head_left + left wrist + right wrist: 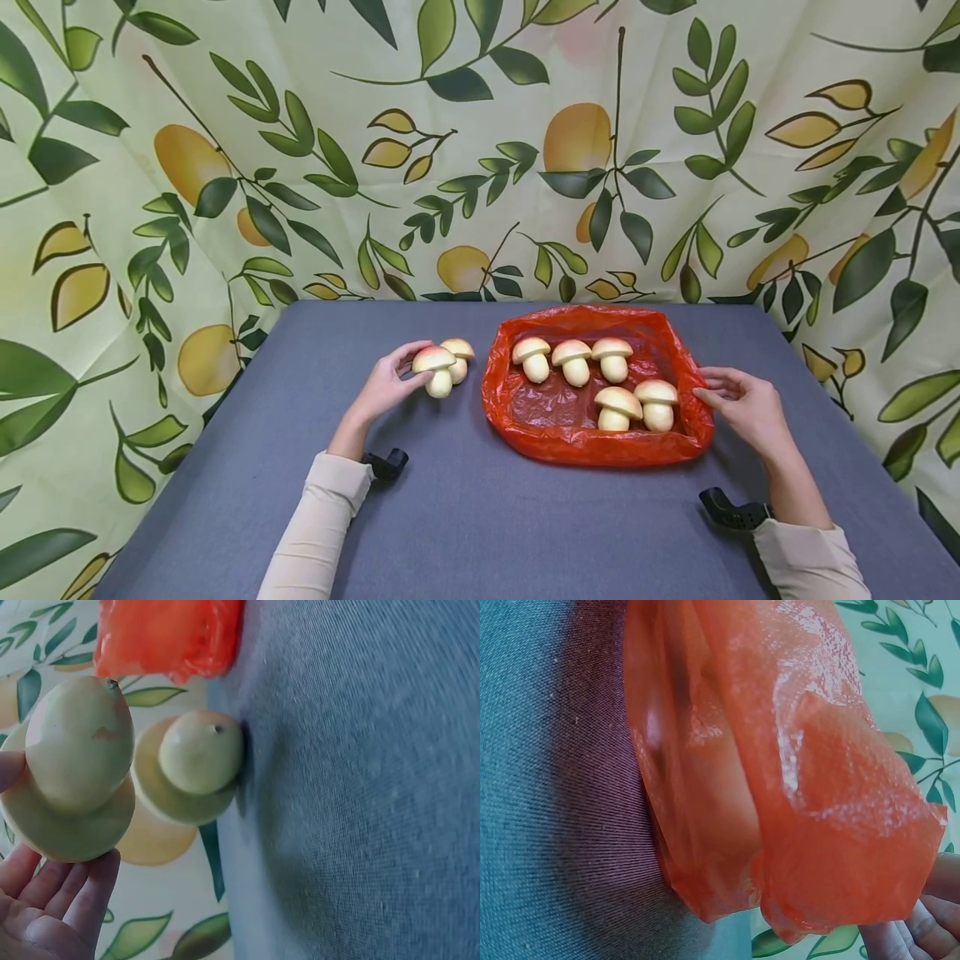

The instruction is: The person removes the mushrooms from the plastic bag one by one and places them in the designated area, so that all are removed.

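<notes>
Sleeves [309, 521] run offscreen, left hand [392, 379] gripping a mushroom [435, 367] overlapping another [460, 351], right hand [746, 406] pinching a bag [600, 448].

In front of you hangs a cream cloth [517, 212], printed with green leaves [461, 85] and yellow fruits [577, 137]; it is also at both your sides. You can see soft creases in it. Before you is a counter [540, 533] with grey-blue, woven surface, its far edge near the cloth. The light is rather even.
</notes>
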Demonstrator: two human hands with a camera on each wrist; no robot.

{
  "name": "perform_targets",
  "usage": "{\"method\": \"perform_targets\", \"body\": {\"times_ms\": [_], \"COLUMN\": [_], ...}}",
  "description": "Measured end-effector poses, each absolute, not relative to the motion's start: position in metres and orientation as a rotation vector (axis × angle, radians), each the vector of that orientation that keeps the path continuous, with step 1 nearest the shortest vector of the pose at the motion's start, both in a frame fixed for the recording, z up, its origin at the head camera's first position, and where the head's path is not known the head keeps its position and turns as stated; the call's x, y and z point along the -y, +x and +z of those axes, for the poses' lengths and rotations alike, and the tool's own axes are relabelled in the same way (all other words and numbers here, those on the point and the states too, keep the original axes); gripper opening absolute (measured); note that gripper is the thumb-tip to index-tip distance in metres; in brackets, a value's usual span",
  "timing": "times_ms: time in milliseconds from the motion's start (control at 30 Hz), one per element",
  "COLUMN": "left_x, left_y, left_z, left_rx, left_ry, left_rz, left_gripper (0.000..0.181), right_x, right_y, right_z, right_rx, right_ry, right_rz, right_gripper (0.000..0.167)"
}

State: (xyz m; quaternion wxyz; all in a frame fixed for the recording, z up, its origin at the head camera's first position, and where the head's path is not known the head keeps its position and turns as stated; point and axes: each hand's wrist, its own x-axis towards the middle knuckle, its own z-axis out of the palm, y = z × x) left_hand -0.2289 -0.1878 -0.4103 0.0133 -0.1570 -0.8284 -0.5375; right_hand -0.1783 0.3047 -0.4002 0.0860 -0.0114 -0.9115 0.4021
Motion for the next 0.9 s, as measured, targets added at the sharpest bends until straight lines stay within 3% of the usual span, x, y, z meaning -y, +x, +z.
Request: {"method": "perform_targets", "body": {"times_ms": [900], "left_x": [0.215], "left_y": [-0.257], "left_z": [-0.422], "left_rx": [2.630], "left_ry": [-0.273], "left_rz": [-1.651], "left_gripper": [0.052], "right_x": [-0.305], "right_y": [-0.177], "right_z": [-0.400], "right_rx": [2.717], "right_ry": [-0.026], "right_rz": [1.221], "right_gripper": [0.042]}}
